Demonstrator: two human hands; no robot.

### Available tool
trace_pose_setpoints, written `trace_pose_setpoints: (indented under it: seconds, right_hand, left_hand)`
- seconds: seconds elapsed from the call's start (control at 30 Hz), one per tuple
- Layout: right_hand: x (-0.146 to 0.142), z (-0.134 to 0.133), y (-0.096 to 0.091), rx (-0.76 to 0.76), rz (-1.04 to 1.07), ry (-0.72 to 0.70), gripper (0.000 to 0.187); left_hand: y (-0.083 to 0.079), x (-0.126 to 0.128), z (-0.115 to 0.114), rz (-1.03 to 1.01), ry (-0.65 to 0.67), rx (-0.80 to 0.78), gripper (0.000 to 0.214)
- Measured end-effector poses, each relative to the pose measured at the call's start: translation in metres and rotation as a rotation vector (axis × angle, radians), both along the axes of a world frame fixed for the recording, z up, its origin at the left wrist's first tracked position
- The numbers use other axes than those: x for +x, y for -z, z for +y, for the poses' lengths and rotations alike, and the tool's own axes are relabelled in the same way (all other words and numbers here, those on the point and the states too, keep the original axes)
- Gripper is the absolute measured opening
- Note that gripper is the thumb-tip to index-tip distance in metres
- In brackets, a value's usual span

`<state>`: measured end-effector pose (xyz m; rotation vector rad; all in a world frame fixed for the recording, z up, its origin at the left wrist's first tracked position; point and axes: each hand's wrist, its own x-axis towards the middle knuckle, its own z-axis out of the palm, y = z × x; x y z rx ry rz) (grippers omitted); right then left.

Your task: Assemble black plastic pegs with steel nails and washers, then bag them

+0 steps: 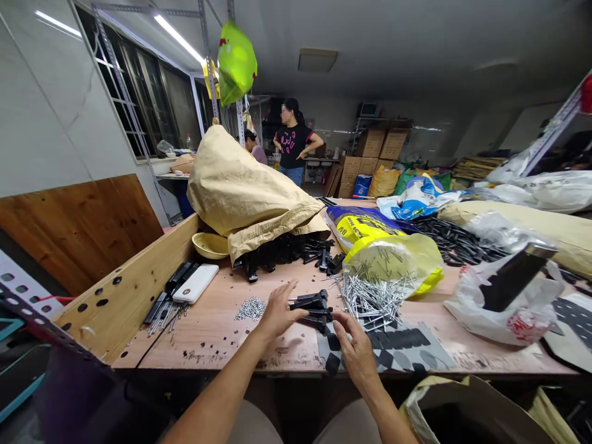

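My left hand (278, 310) rests on the wooden worktable (217, 327), fingers spread, its fingertips touching a small stack of black plastic parts (311, 303). My right hand (354, 348) is just right of that stack, fingers curled in a pinch at the stack's lower edge; what it pinches is too small to make out. A pile of silver metal pins (372, 295) spills from a yellow plastic bag (393, 256) right beside the stack. A small heap of tiny silver washers (250, 308) lies left of my left hand.
A large tan paper sack (240, 191) covers more black parts (287, 251) at the back. A white power bank (195, 283) lies left, by a wooden side wall (134, 290). Bags crowd the right side (504, 302). Two people stand far back (292, 142).
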<state>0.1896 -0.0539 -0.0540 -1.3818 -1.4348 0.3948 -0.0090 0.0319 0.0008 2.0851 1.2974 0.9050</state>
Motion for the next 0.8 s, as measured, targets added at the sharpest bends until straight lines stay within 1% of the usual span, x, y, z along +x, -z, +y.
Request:
trace_pose_setpoints:
  seconds: [0.07, 0.1, 0.17, 0.23, 0.3, 0.4, 0.47, 0.57, 0.67, 0.8]
  right_hand:
    - [-0.004, 0.005, 0.000, 0.031, -0.105, -0.007, 0.028]
    - [-0.007, 0.009, 0.000, 0.051, -0.178, -0.014, 0.025]
    - [-0.018, 0.016, -0.003, 0.072, -0.347, -0.041, 0.019]
    - [-0.033, 0.024, -0.007, 0.048, -0.508, -0.076, 0.017]
    - [-0.051, 0.031, -0.011, -0.003, -0.638, -0.097, 0.019]
    - [-0.077, 0.038, -0.011, -0.054, -0.780, -0.066, 0.021]
    - [-0.088, 0.041, -0.006, -0.050, -0.833, -0.021, 0.017]
    - [-0.095, 0.042, 0.002, 0.010, -0.849, 0.009, 0.006]
    - [-0.093, 0.042, 0.008, 0.064, -0.837, 0.004, 0.005]
    - [-0.091, 0.040, 0.009, 0.097, -0.793, 0.003, 0.007]
  left_hand:
    - [0.008, -0.021, -0.013, -0.171, -0.179, 0.062, 0.049]
    - [0.013, -0.033, -0.020, -0.222, -0.243, 0.082, 0.041]
    - [0.024, -0.057, -0.030, -0.274, -0.307, 0.107, 0.034]
    - [0.033, -0.081, -0.036, -0.280, -0.363, 0.123, 0.031]
    - [0.040, -0.100, -0.039, -0.239, -0.415, 0.140, 0.029]
    - [0.048, -0.120, -0.040, -0.131, -0.470, 0.169, 0.026]
    - [0.053, -0.125, -0.039, -0.061, -0.487, 0.174, 0.024]
    - [0.056, -0.122, -0.038, 0.039, -0.464, 0.164, 0.023]
    - [0.053, -0.111, -0.035, 0.123, -0.406, 0.152, 0.019]
    - [0.048, -0.096, -0.032, 0.178, -0.362, 0.147, 0.014]
